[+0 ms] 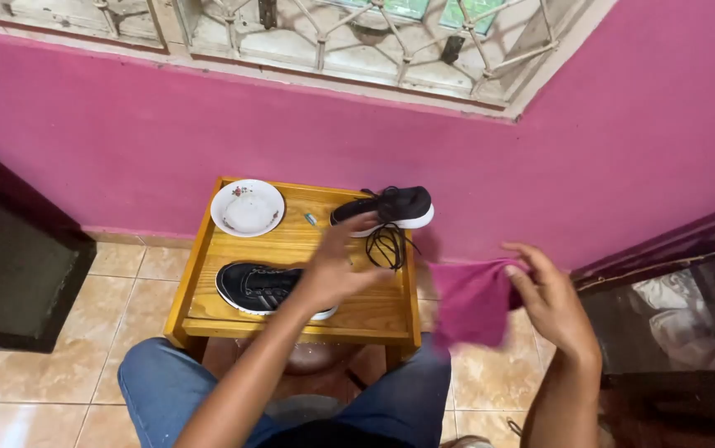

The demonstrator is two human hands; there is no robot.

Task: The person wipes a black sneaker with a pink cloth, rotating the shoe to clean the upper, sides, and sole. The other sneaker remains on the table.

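Head view: small wooden counter at frame centre, two black shoes on it, both hands over and beside it.

Left to right: white bowl sits at the counter's upper-left corner, something pale inside, can't tell what. Just right of it a small light-coloured object, too small to identify. Near shoe lies on its side at the counter's lower middle, white sole edge showing. Left hand hovers over that shoe's right end, fingers spread loosely, gripping nothing; contact with the shoe is unclear. Far shoe sits at the upper-right corner, upright, black laces trailing loose down onto the counter. Right hand, right of the counter and off its edge, pinches a pink cloth by its top corner; cloth hangs free against the pink wall.
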